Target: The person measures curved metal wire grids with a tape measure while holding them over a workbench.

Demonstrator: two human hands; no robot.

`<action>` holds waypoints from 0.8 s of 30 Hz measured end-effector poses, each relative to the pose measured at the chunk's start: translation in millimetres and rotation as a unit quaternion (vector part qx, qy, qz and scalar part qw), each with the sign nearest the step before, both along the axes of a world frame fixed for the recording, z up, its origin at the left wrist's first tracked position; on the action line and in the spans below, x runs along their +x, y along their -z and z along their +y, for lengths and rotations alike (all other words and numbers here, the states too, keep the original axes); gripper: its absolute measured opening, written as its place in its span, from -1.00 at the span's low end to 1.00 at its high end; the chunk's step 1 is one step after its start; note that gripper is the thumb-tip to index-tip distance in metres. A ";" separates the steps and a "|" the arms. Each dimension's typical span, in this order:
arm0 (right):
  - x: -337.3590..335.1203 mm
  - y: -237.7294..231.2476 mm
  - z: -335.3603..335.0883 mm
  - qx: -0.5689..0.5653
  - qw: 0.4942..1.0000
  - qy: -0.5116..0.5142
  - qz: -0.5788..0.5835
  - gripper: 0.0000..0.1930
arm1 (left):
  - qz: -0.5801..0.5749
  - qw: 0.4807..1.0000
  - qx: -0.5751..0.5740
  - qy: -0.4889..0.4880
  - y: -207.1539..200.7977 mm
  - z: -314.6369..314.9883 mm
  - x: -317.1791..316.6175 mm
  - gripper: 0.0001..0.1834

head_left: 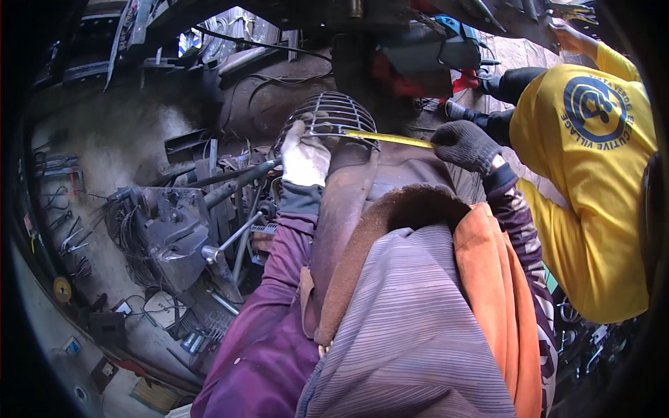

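My left hand [304, 157], in a white glove, grips the near rim of a round wire guard [327, 111] made of metal bars. My right hand [463, 145], in a dark knitted glove, pinches the end of a yellow tape measure blade [387, 138]. The blade runs straight from the right hand across the guard's rim to the left hand. Both hands are level with each other, above a brown leather apron [348, 202] on my front.
A person in a yellow shirt [592, 174] stands close on the right, one hand raised at the top right. A bench vise [174, 233], rods and scrap metal lie at left. Hand tools are scattered on the ground at far left. A red machine [418, 76] sits behind the guard.
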State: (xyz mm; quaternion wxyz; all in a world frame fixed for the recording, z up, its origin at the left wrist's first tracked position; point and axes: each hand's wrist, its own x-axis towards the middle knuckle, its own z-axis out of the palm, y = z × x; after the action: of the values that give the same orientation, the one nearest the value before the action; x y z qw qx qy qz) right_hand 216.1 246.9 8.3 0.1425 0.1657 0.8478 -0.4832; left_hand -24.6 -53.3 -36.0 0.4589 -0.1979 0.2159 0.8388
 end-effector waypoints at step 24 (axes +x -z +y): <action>19.9 -103.2 -24.0 0.330 0.939 0.073 0.055 -0.88 | 0.252 0.949 -0.166 0.092 -52.1 26.8 31.7 -0.69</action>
State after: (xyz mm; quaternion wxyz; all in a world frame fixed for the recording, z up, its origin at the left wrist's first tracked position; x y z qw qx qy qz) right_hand 236.0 223.0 111.5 -0.0024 0.2379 0.9519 -0.1933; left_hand 7.1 -26.6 16.0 0.4254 -0.0327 0.4778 0.7679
